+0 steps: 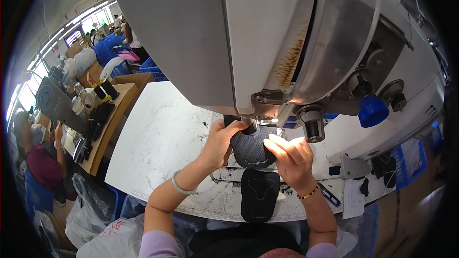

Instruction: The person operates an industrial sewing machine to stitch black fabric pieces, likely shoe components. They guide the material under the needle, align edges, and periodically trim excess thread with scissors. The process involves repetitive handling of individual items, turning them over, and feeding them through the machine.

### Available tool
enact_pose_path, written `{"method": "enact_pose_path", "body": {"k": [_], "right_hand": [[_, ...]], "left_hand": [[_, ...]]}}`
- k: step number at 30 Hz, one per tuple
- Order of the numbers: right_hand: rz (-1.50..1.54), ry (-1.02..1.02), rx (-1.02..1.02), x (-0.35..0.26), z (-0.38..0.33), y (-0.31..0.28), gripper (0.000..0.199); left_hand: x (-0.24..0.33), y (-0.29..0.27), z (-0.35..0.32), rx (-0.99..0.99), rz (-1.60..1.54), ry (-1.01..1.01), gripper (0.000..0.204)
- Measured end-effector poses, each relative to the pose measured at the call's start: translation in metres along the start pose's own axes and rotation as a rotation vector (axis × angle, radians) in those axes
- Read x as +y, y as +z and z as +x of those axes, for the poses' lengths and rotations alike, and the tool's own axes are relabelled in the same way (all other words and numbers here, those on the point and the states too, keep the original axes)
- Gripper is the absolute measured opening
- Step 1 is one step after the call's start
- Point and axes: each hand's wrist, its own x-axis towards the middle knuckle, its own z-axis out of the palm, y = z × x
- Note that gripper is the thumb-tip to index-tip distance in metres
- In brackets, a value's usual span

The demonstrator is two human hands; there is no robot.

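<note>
Under the head of a large white sewing machine (186,38) lies a dark, rounded, textured fabric piece (251,149) with a light stitch line along its near edge. My left hand (219,142) grips its left side, with the thumb reaching up close to the needle area. At the right edge, my right hand (292,158) pinches the same piece between thumb and fingers. A second black fabric piece (259,198), stitched with a light outline, rests nearer me at the table's front edge. The needle itself is mostly hidden behind the machine parts and my left thumb.
Dark lint dots the white table (148,134). A blue-handled cutter (330,195) lies right of my right wrist, with black scraps (384,168) beyond it. Plastic bags (112,231) crowd the lower left. A person (45,162) sits at another machine on the left.
</note>
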Motion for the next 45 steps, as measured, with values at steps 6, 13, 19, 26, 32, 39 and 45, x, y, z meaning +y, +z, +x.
{"method": "enact_pose_path", "body": {"k": [6,13,19,26,32,39,45], "right_hand": [[0.048,-0.025,0.137,0.011,-0.006,0.002,0.034],[0.01,0.06,0.238,0.024,-0.005,-0.012,0.034],[-0.002,0.182,0.335,0.036,-0.002,-0.015,0.03],[0.226,0.762,-0.21,0.054,-0.014,-0.048,0.017],[0.142,0.714,-0.595,0.055,-0.064,-0.051,0.025],[0.167,0.799,-0.651,0.057,-0.074,-0.045,0.025],[0.12,0.71,-0.593,0.061,-0.08,-0.045,0.025]], "left_hand": [[0.001,0.001,-0.001,-0.009,-0.008,-0.014,0.013],[0.007,0.006,-0.006,0.027,-0.038,0.035,0.016],[0.001,0.0,0.003,-0.001,0.021,0.105,0.011],[0.008,-0.066,0.005,0.291,0.129,0.248,0.018],[-0.011,-0.195,-0.034,0.545,1.373,-0.052,0.034],[-0.049,-0.077,-0.071,-0.122,1.43,0.483,0.038],[-0.078,-0.028,-0.066,-0.452,1.499,0.423,0.05]]}}
